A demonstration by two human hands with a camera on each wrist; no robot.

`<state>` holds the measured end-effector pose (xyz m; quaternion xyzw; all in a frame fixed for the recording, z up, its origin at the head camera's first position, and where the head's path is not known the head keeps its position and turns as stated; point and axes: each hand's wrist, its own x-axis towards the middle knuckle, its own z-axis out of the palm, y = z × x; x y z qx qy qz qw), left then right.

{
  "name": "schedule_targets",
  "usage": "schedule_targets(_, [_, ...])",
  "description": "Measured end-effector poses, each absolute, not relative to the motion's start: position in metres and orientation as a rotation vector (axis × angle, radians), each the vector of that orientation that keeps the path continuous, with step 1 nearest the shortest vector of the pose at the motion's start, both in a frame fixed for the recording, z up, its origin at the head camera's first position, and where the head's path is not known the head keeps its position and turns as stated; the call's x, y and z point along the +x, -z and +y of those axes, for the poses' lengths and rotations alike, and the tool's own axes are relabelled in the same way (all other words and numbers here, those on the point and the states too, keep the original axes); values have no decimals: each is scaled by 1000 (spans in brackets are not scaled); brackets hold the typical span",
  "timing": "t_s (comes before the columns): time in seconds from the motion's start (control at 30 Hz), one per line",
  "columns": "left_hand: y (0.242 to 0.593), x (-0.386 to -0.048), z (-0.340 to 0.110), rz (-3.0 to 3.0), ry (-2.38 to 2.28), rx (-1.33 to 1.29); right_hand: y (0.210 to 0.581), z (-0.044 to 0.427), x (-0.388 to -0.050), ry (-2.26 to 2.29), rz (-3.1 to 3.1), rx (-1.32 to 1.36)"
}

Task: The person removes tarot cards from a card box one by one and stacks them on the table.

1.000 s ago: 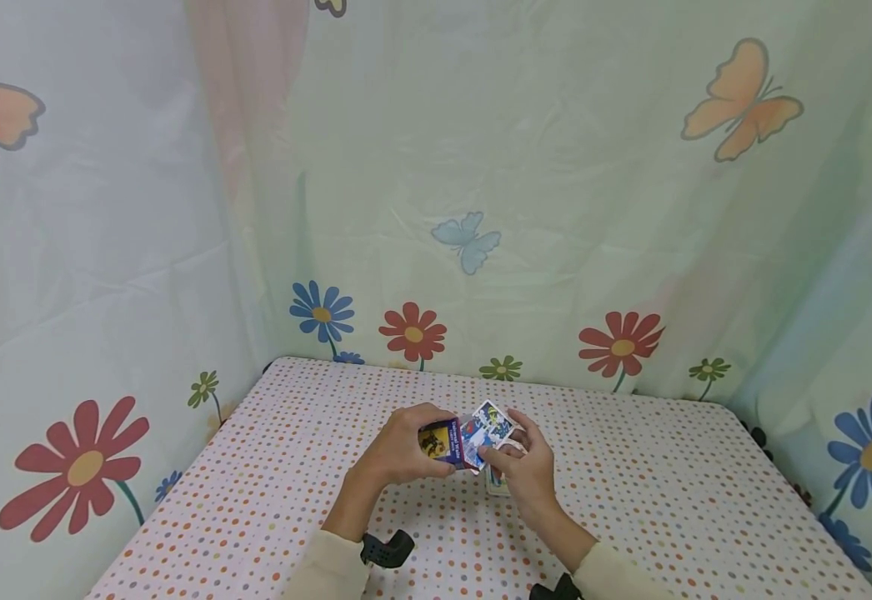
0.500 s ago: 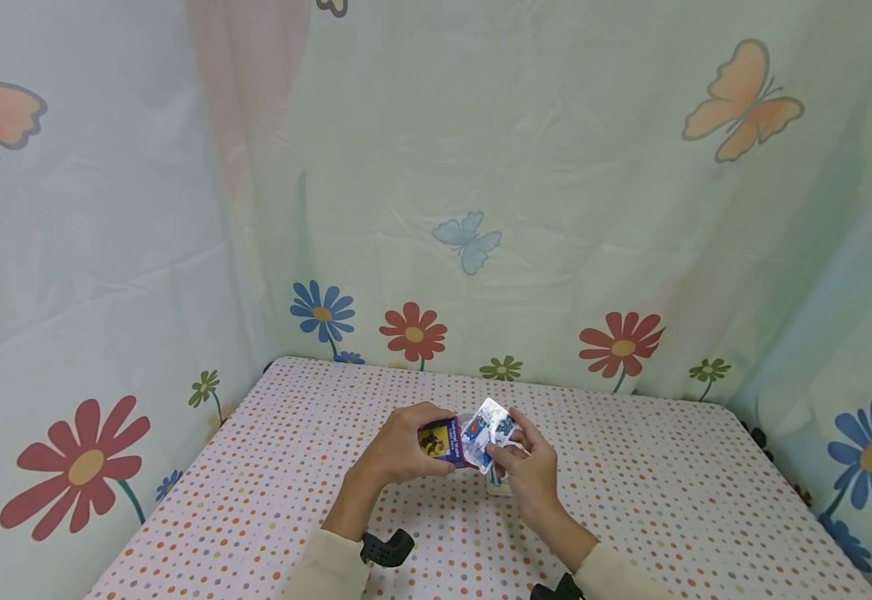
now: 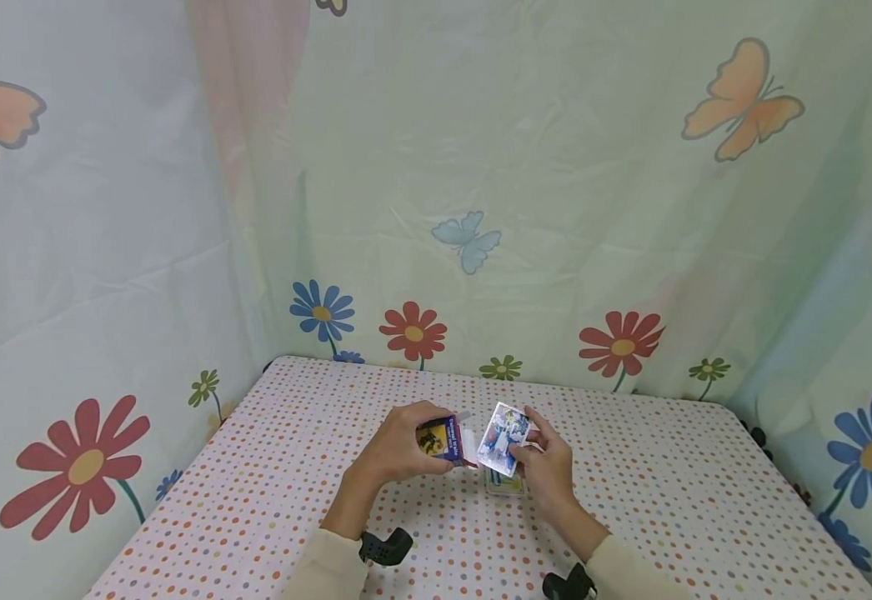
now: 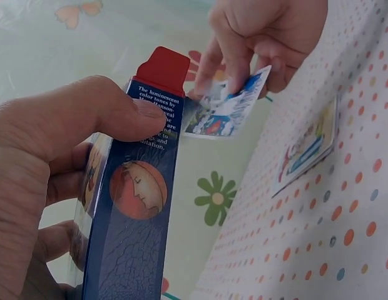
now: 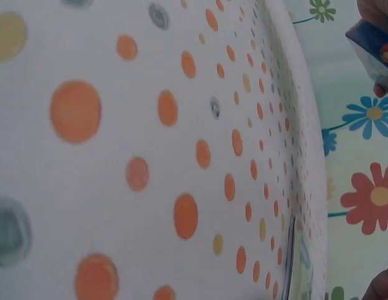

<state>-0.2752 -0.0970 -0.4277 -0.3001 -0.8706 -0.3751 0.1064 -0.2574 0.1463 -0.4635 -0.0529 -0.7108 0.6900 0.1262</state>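
My left hand (image 3: pixel 404 442) grips a dark blue card box (image 3: pixel 438 439) from its left side. In the left wrist view the thumb presses the box's printed narrow side, and a red flap (image 4: pixel 163 67) stands up at its end. Just right of the box, my right hand (image 3: pixel 550 468) pinches a shiny blue-and-white picture card (image 3: pixel 504 439) between thumb and fingers. Whether more cards lie behind it I cannot tell. Below the right hand, a picture card (image 4: pixel 310 149) lies flat on the table, apparently on a small stack; the head view shows it partly covered.
A white cloth with coloured dots covers the table (image 3: pixel 316 400). Curtains (image 3: pixel 541 167) printed with flowers and butterflies hang behind it and along both sides. Black straps with cameras (image 3: pixel 387 547) sit at both wrists.
My right hand has drawn the picture card away from the box's end, to the right, leaving a gap between them. The left hand and box have stayed nearly still.
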Motion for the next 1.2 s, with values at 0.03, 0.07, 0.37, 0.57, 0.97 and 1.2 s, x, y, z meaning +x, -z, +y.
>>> schedule_targets(0.03, [428,-275,-97,-2562,1110,-887,465,149,-259,-2011,-2073,-149])
schedule_targets(0.07, [428,-275,-97,-2561,1115,-887,467,151,-260,-2007,-2081,-148])
schedule_targets(0.37, [427,-274,-97,-2562,1117,-880,477,164,-274,-1872,-2260,-255])
schedule_targets(0.57, [428,-276,-97,-2557,1112,-884,482,166,-281,-1747,-2402,-327])
schedule_targets(0.97, [430,-275,-97,-2557,1128,-884,490,161,-288,-1561,-2569,-297])
schedule_targets(1.2, [430,-276,-98,-2557,1131,-882,491,159,-291,-1260,-2708,-168])
